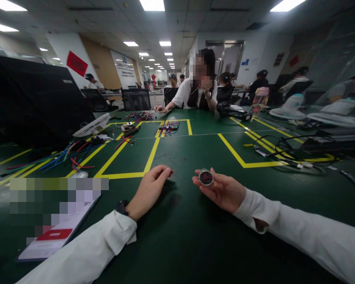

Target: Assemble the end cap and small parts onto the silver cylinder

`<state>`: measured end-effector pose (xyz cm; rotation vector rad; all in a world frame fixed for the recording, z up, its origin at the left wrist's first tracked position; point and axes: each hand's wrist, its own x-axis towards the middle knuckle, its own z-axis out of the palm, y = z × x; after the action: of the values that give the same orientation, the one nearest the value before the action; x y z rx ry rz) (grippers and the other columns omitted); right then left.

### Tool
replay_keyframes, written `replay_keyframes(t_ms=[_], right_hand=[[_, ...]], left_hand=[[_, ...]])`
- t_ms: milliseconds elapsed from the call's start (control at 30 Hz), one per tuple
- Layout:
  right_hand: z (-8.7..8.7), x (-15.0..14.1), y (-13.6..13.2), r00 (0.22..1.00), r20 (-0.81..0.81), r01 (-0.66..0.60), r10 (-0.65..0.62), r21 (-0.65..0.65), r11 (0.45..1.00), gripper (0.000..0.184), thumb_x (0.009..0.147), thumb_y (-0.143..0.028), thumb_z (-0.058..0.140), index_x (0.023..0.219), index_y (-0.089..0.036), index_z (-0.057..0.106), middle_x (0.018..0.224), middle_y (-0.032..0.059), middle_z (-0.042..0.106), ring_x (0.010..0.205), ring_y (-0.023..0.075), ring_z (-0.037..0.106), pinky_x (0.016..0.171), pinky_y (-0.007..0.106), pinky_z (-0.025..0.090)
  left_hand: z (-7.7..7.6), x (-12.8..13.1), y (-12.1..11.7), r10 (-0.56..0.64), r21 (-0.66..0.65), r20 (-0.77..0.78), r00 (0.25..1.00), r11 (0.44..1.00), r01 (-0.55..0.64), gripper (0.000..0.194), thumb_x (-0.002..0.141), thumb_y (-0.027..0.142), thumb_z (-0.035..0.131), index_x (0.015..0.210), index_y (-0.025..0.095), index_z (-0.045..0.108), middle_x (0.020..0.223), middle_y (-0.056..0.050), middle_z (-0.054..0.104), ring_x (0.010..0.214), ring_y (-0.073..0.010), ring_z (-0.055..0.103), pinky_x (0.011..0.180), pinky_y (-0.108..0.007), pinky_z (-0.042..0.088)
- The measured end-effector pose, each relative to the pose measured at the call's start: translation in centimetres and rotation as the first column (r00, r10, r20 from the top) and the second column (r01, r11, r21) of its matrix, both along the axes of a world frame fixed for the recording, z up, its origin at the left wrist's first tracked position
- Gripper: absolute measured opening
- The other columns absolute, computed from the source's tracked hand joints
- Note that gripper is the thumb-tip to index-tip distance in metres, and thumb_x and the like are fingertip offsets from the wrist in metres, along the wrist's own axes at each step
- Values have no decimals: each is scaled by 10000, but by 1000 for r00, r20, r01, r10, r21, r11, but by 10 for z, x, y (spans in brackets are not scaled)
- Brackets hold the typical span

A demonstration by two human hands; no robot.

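My right hand is palm up just above the green table, fingers curled round a small round part with a silver rim and dark red inside. My left hand rests on the table a little to the left of it, fingers bent loosely together with nothing visible in them. A dark watch sits on my left wrist. Both arms wear white sleeves.
Yellow tape lines mark boxes on the table. Loose red and blue wires and a small white fan lie at the left, black cables at the right. A white card lies front left. A person sits opposite.
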<state>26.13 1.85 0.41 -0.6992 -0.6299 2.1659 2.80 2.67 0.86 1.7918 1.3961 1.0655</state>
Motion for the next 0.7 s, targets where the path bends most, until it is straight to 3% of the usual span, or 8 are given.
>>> replay_keyframes(t_ms=[167, 267, 333, 400, 467, 533, 600, 700], right_hand=[[-2, 3, -1, 998, 33, 45, -47, 48, 998, 434, 886, -304, 471, 1288, -185, 359, 1126, 87, 601, 952, 128, 631, 837, 257, 518], [-2, 5, 0, 997, 80, 0, -14, 171, 985, 553, 839, -247, 529, 1340, -278, 299, 1183, 60, 559, 900, 138, 633, 810, 350, 523], [1, 7, 0, 988, 153, -59, 11, 319, 946, 618, 813, -243, 555, 1361, -320, 282, 1176, 52, 549, 847, 140, 624, 738, 369, 530], [5, 9, -2, 958, 284, -118, -43, 525, 843, 613, 795, -245, 581, 1354, -309, 336, 1154, 51, 552, 865, 135, 599, 728, 337, 522], [9, 9, -6, 888, 417, -182, -194, 706, 685, 563, 784, -247, 599, 1316, -287, 419, 1154, 49, 549, 945, 141, 567, 781, 315, 504], [10, 6, -11, 794, 485, -237, -366, 802, 549, 530, 779, -255, 605, 1287, -291, 462, 1187, 46, 529, 1014, 154, 536, 830, 318, 487], [7, 0, -16, 726, 493, -253, -480, 840, 479, 545, 766, -276, 619, 1285, -310, 455, 1191, 42, 522, 1010, 161, 535, 824, 331, 487], [0, -8, -20, 697, 477, -235, -536, 857, 458, 616, 719, -293, 668, 1282, -309, 417, 1120, 41, 557, 956, 166, 555, 781, 339, 491]], left_hand=[[0, 1, -1, -25, -15, -4, 1000, 1000, 25, 295, 862, 430, 450, 878, 197, 630, 893, -33, 668, 875, -201, 602, 778, -306, 429], [-1, 1, -1, -24, -8, -16, 1000, 1000, 23, 297, 863, 427, 443, 881, 196, 628, 897, -34, 669, 878, -201, 601, 770, -304, 433], [-1, 1, 0, -20, -8, -23, 1000, 1000, 20, 302, 863, 429, 440, 882, 194, 628, 897, -34, 670, 873, -203, 603, 767, -307, 438], [-1, 1, 0, -19, -3, -30, 999, 1000, 19, 301, 864, 429, 441, 885, 193, 627, 893, -33, 668, 864, -202, 604, 772, -314, 442], [-1, 1, -2, -29, 15, -41, 999, 999, 29, 286, 867, 417, 444, 903, 197, 624, 901, -32, 661, 857, -197, 601, 775, -316, 445], [0, 4, -5, -42, 64, -63, 997, 997, 46, 260, 869, 393, 456, 936, 202, 618, 929, -34, 651, 869, -191, 593, 781, -314, 447], [2, 8, -10, -67, 144, -89, 994, 986, 79, 232, 866, 360, 476, 967, 203, 613, 973, -42, 640, 911, -191, 580, 815, -317, 442], [5, 18, -20, -134, 234, -104, 986, 960, 155, 202, 855, 317, 512, 993, 206, 609, 1014, -48, 632, 964, -189, 564, 870, -320, 428]])
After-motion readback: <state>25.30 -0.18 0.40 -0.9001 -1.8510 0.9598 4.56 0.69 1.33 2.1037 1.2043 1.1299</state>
